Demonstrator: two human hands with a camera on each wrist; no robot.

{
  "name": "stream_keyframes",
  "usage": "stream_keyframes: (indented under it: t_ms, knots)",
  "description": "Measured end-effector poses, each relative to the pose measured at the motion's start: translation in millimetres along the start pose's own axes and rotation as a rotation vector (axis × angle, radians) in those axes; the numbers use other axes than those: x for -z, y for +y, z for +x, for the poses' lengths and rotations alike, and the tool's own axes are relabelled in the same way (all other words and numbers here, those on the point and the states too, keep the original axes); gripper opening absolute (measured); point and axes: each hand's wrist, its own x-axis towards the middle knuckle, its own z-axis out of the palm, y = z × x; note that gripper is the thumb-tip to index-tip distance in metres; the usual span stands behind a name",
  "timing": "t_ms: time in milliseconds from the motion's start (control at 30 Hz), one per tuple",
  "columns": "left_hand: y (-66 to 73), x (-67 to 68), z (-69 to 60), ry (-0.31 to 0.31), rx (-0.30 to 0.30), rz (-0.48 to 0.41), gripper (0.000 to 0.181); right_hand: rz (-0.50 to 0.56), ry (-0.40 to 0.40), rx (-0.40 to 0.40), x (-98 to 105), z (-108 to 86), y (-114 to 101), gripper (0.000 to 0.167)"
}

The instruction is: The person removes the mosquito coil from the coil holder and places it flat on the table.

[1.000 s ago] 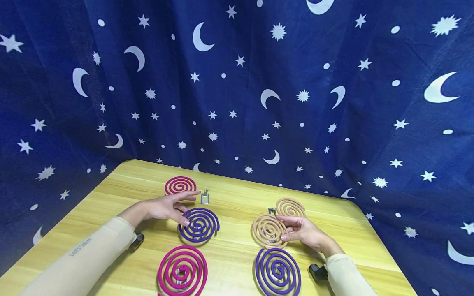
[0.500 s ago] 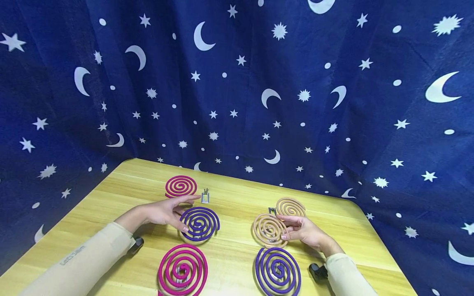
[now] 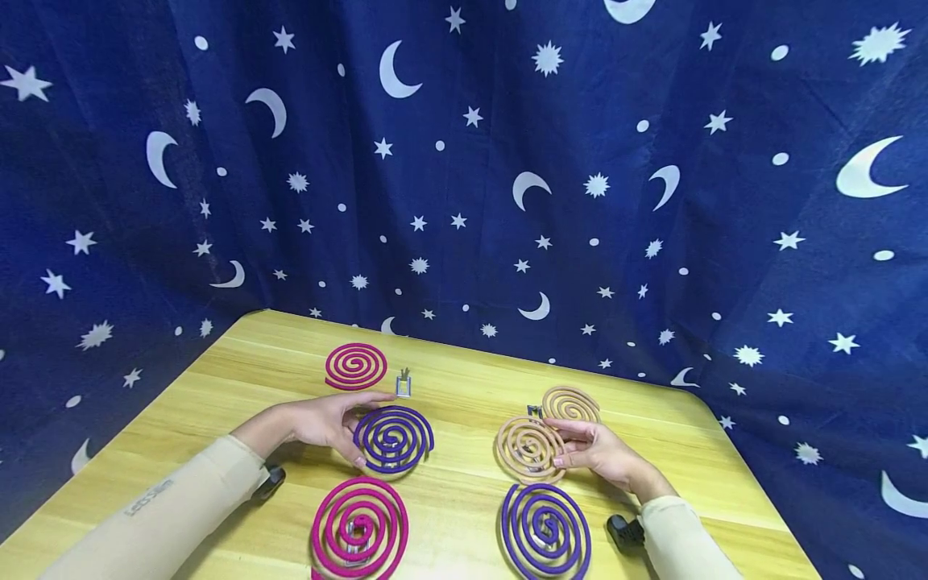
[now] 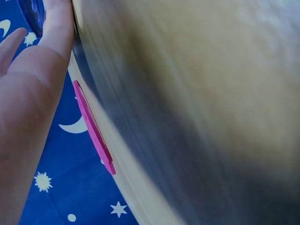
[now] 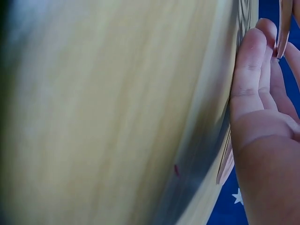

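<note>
A purple mosquito coil point(image 3: 394, 439) sits raised on a metal stand at the centre left in the head view. My left hand point(image 3: 322, 422) is at its left edge, thumb and fingers spread and relaxed. On the right, my right hand point(image 3: 598, 453) pinches the edge of a tan mosquito coil point(image 3: 528, 445) between thumb and fingers. That coil's edge point(image 5: 283, 33) shows between thumb and fingers in the right wrist view. A metal stand is partly visible beneath the tan coil. Only a bit of the purple coil point(image 4: 33, 15) appears in the left wrist view.
Pink coils lie at the far left point(image 3: 356, 366) and near left point(image 3: 360, 528). A second purple coil point(image 3: 546, 532) is near right, and another tan coil point(image 3: 571, 403) far right. Metal stands point(image 3: 403, 384) lie on the wooden table point(image 3: 457, 379). A starry curtain point(image 3: 464, 161) hangs behind.
My left thumb has slid off the purple coil's face to its lower left edge, and the fingers have drawn slightly toward me. My right hand keeps its pinch on the tan coil, nearly still.
</note>
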Motion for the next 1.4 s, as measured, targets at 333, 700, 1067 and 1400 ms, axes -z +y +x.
stream_keyframes:
  t_ms: [333,700,1067,1400]
  knots:
    - [-2.3,3.4,-0.3,-0.003,0.049,-0.058,0.105,0.047,0.024,-0.024,1.5,-1.8,0.2,0.069]
    - [-2.4,3.5,0.8,0.009,0.06,-0.071,0.102,0.054,0.052,-0.043,3.6,-2.7,2.8,0.068]
    - [-2.2,3.6,0.9,0.051,0.074,-0.075,0.103,0.108,0.032,-0.062,3.8,-1.5,4.3,0.071]
    - [-2.3,3.0,0.3,0.051,0.067,-0.076,0.101,0.076,0.042,-0.061,2.4,-2.5,3.3,0.071]
